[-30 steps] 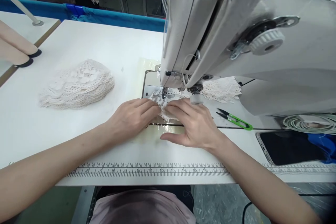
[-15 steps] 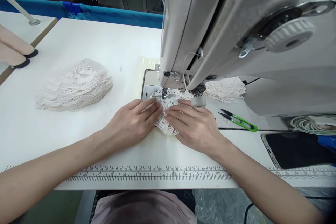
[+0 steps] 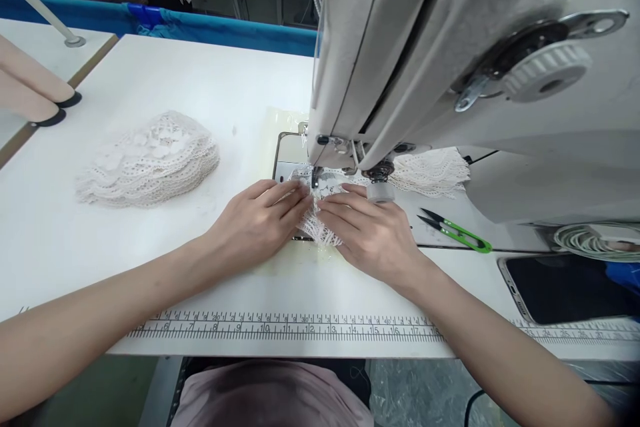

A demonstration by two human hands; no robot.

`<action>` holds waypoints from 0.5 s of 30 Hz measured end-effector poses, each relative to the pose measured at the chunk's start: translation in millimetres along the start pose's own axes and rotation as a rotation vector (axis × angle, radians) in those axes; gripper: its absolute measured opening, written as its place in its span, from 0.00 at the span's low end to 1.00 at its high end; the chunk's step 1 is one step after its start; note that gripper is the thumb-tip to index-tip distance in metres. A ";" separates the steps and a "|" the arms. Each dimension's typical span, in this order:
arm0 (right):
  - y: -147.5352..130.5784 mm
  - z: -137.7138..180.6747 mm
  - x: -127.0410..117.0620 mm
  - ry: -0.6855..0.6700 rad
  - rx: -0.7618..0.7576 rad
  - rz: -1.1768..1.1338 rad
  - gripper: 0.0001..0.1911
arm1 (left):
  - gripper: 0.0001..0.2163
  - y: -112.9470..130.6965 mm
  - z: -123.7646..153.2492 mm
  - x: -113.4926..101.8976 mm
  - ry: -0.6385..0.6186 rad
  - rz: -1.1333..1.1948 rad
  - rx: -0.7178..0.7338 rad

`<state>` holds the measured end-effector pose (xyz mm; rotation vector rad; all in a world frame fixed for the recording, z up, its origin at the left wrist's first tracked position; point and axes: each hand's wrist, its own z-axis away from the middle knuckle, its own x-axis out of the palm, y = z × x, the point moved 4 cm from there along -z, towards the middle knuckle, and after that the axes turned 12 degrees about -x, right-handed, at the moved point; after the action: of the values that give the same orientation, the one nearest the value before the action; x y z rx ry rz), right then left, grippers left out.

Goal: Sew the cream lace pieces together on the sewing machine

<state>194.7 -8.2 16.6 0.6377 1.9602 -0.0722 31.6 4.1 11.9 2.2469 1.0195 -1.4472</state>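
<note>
Under the needle, head view: lace piece (image 3: pixel 324 230) is cream-white openwork with a scalloped, eyelet edge. It lies bunched on the machine (image 3: pixel 450 47) bed, its near edge showing between the two hands.

Left hand (image 3: pixel 255 223): flat, fingers straight and close together, tips pressing the lace from the left.

Right hand (image 3: pixel 377 233): flat too, fingers slightly fanned, tips on the lace and nearly meeting the left ones.

Same-lace stack (image 3: pixel 150 160) sits well left on the table (image 3: pixel 175 80); more lace (image 3: pixel 430 170) lies behind the foot.

Green snips (image 3: pixel 457 230) and a phone (image 3: pixel 565 283) are to the right.

Only legible writing: ruler (image 3: pixel 300 328) along the near edge, numbers 6–18.
</note>
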 end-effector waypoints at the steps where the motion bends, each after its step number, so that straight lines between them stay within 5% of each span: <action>1: 0.6 -0.3 0.2 0.003 0.003 0.006 0.16 | 0.13 -0.8 -0.7 0.5 -0.005 -0.002 -0.010; 15: -3.8 -0.2 3.8 -0.005 0.006 0.073 0.13 | 0.11 2.4 1.7 -6.4 0.010 0.063 -0.025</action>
<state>191.6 -9.8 12.6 0.7113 1.9306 -0.0346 30.5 -1.3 16.4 2.2499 0.9555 -1.3903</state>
